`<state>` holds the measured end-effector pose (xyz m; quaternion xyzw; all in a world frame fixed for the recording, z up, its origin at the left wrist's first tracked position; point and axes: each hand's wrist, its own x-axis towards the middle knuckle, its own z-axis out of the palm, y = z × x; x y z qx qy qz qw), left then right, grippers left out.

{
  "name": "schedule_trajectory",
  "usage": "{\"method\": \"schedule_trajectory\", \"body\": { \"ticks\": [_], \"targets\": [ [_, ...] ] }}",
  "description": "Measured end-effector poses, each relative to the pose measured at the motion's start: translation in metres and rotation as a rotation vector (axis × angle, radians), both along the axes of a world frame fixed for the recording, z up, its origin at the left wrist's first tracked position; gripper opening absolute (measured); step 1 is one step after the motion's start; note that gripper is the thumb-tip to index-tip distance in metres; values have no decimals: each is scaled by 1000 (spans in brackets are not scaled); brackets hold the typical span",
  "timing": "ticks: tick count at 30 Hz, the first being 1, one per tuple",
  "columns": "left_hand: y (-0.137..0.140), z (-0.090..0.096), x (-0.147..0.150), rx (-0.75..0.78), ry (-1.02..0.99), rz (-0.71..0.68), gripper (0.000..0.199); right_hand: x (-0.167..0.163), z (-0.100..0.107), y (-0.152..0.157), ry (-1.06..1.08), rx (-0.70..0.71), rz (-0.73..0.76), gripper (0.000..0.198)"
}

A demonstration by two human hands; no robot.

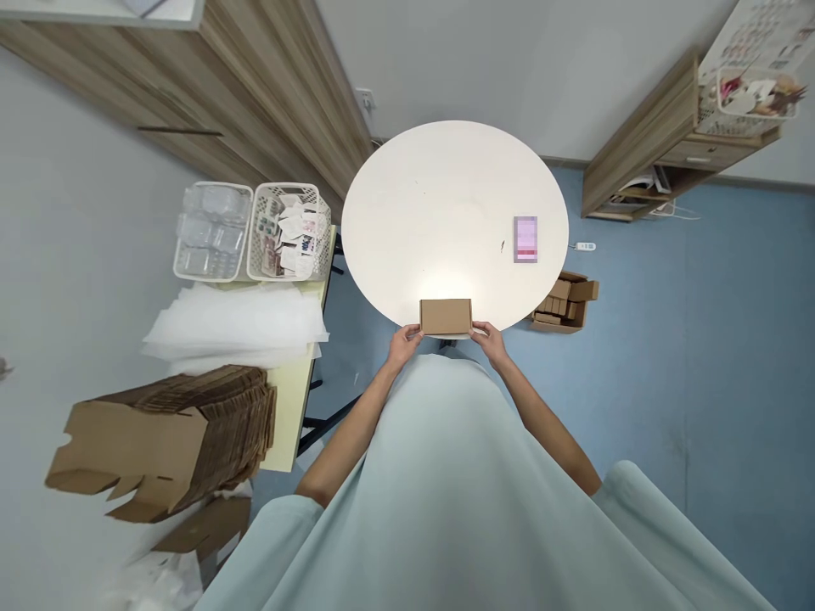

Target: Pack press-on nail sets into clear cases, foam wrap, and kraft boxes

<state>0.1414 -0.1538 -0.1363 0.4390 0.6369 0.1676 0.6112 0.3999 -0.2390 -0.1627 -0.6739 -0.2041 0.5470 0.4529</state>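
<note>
A small brown cardboard box (446, 316), closed on top, lies at the near edge of the round white table (439, 195). My left hand (405, 344) grips its left end, the fingers along the side near the front corner. At the opposite end my right hand (489, 341) holds the box in the same way. The undersides of the box and some fingertips are hidden. Farther right on the tabletop lies a flat pink-purple item (525, 239), its surface blurred.
On the left, a pale yellow table (286, 424) carries a basket of clear plastic trays (213, 231), a basket of small packets (289, 233), white sheets (235, 327) and stacked flat cartons (165, 441). An open carton of small boxes (560, 307) stands on the floor at right.
</note>
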Motion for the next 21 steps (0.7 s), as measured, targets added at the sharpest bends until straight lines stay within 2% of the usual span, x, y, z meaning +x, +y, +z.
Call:
{"method": "schedule_trajectory", "body": {
  "ticks": [6,11,16,21],
  "targets": [
    [-43,9,-1,1,-142,141,48,0,18,-25,-65,86,32,61],
    [-78,14,14,-9,-288,237,45,10,40,-66,-119,71,91,74],
    [-112,21,39,-33,-341,221,41,26,58,-114,-189,54,57,76],
    [-143,27,67,-74,-366,194,39,42,67,-157,-192,22,-17,77]
  ]
}}
